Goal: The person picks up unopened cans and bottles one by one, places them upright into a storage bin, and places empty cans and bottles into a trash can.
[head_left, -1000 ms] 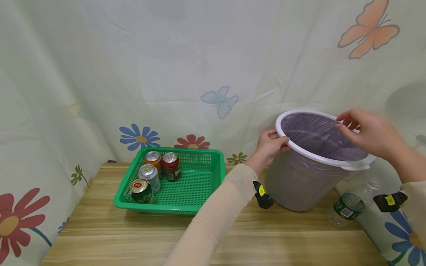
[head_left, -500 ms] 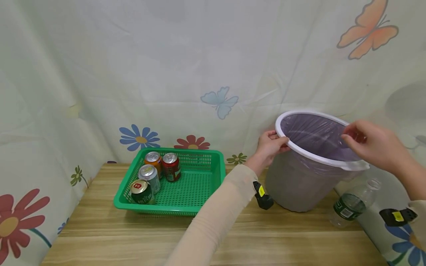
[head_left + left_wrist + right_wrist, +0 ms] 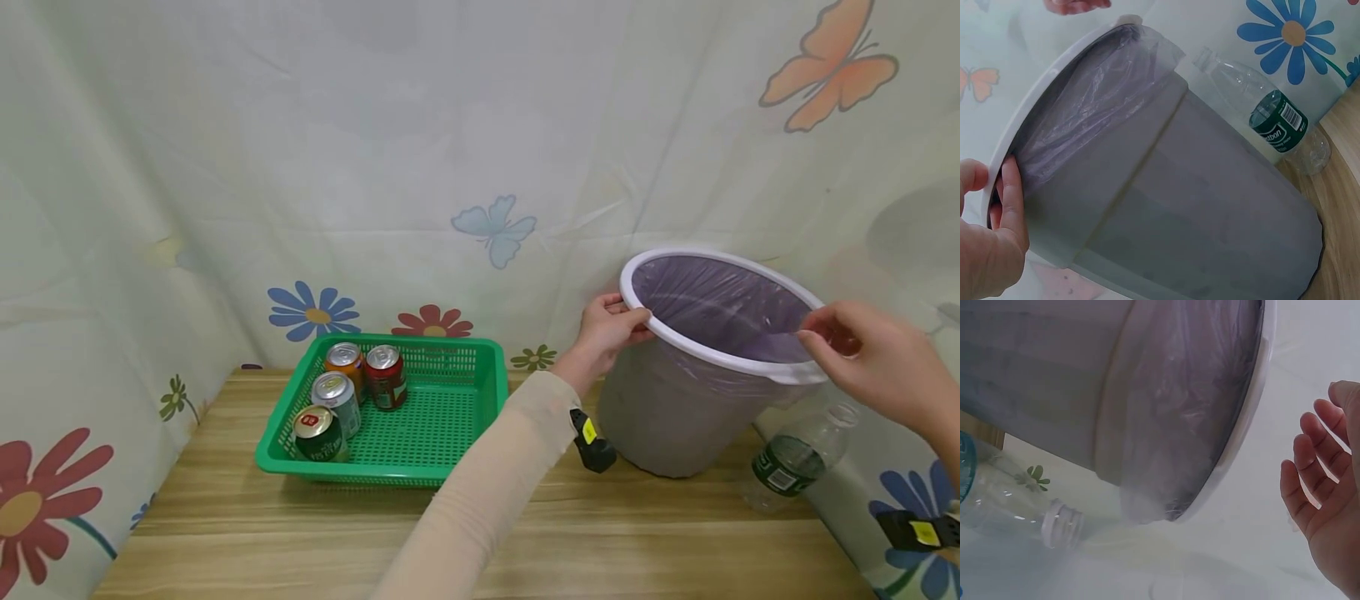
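A grey trash can (image 3: pixel 667 417) with a white rim ring (image 3: pixel 712 358) stands at the right of the table. A thin purple trash bag (image 3: pixel 727 308) lines it, its edge folded down outside under the ring, as the left wrist view shows. My left hand (image 3: pixel 609 329) pinches the ring at its left side, thumb on top and fingers beneath. My right hand (image 3: pixel 870 350) is beside the right part of the rim with loosely bent fingers. In the right wrist view a gap shows between the right hand (image 3: pixel 1329 462) and the ring, and nothing is in its fingers.
A clear plastic bottle (image 3: pixel 795 467) with a green label leans against the curtain, right of the trash can. At the left, a green basket (image 3: pixel 420 477) holds several drink cans (image 3: pixel 337 400). A flowered curtain (image 3: pixel 420 150) hangs behind the wooden table (image 3: pixel 585 550).
My right hand has come away from the far right of the rim and moved right and toward me. The left hand stays at the rim; the trash can stands still.
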`<state>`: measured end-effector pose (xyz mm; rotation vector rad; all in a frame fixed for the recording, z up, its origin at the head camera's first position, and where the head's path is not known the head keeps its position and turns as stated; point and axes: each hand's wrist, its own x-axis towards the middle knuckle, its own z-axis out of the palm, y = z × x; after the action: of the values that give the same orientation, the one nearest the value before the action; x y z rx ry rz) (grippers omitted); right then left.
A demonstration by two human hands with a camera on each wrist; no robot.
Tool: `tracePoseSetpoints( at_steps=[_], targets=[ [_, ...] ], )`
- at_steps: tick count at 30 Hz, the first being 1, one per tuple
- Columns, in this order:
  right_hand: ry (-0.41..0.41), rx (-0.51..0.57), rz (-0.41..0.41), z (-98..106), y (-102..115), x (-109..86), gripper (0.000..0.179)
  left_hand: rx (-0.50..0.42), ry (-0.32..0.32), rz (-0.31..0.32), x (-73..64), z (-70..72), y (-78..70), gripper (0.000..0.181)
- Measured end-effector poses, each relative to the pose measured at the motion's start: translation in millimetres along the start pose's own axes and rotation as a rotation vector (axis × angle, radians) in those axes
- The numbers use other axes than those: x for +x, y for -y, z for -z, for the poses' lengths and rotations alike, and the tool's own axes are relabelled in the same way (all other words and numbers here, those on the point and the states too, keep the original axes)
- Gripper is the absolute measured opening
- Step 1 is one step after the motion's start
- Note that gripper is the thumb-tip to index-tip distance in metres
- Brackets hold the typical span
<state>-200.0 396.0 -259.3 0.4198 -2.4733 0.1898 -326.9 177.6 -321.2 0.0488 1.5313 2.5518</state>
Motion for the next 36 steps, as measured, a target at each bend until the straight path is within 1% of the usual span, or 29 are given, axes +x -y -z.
tracePoseSetpoints(
  at_steps=[4, 7, 10, 12, 15, 16, 17, 18, 19, 22, 28, 32, 35, 36],
  targets=[
    [0.011, 0.030, -0.069, -0.7, -2.0, -9.8, 0.016, 0.003, -0.001, -0.002, 0.2, 0.2, 1.6, 0.033],
    [0.004, 0.050, -0.102, -1.4, -6.8, -16.6, 0.016, 0.006, -0.003, -0.008, 0.9, -0.2, 3.1, 0.034],
    [-0.029, 0.066, -0.107, -4.8, -15.3, -23.6, 0.012, 0.002, -0.005, -0.014, 1.6, -1.0, 4.1, 0.034],
    [-0.052, 0.092, -0.117, -8.5, -22.2, -29.9, 0.013, -0.002, -0.007, -0.016, 1.3, -1.6, 3.7, 0.033],
    [-0.096, 0.151, -0.144, -12.7, -26.3, -39.0, 0.013, -0.009, -0.011, -0.015, 1.1, -2.1, 3.1, 0.033],
    [-0.106, 0.184, -0.157, -12.3, -25.4, -41.4, 0.013, -0.011, -0.010, -0.015, 0.8, -2.1, 2.7, 0.033],
    [-0.118, 0.194, -0.173, -13.3, -24.8, -44.3, 0.014, -0.012, -0.011, -0.015, 0.4, -2.1, 2.1, 0.033],
    [-0.130, 0.186, -0.186, -15.5, -26.4, -47.5, 0.013, -0.014, -0.010, -0.014, 0.5, -2.0, 1.9, 0.034],
    [-0.132, 0.194, -0.204, -14.2, -22.6, -49.1, 0.012, -0.016, -0.010, -0.015, 0.5, -1.9, 1.6, 0.034],
    [-0.148, 0.200, -0.240, -16.5, -21.0, -56.5, 0.012, -0.020, -0.008, -0.016, 0.3, -1.5, 0.7, 0.034],
    [-0.224, 0.246, -0.252, -23.5, -20.4, -69.5, 0.011, -0.013, -0.014, -0.013, 0.3, -1.1, 0.3, 0.034],
    [-0.285, 0.238, -0.313, -30.7, -21.5, -77.1, 0.013, -0.011, -0.016, -0.011, -0.2, -1.3, 0.3, 0.034],
    [-0.356, 0.258, -0.358, -35.1, -20.3, -82.0, 0.014, -0.009, -0.014, -0.010, -0.7, -1.9, 0.5, 0.034],
    [-0.378, 0.259, -0.375, -36.6, -20.1, -83.6, 0.009, -0.008, -0.013, -0.009, -0.8, -2.0, 0.6, 0.034]
  ],
)
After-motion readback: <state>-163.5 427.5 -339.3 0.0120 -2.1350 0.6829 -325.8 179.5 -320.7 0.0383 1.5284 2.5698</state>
